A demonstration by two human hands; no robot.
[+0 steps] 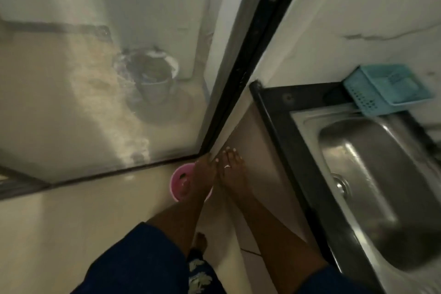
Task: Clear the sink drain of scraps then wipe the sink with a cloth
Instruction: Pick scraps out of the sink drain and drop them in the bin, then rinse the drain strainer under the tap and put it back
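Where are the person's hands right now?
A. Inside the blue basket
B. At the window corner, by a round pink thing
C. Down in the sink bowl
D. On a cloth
B: the left hand and right hand reach to the window corner beside the round pink thing, outside the sink.

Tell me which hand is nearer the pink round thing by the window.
Left. The left hand lies across the pink round thing; the right hand is just right of it, toward the sink.
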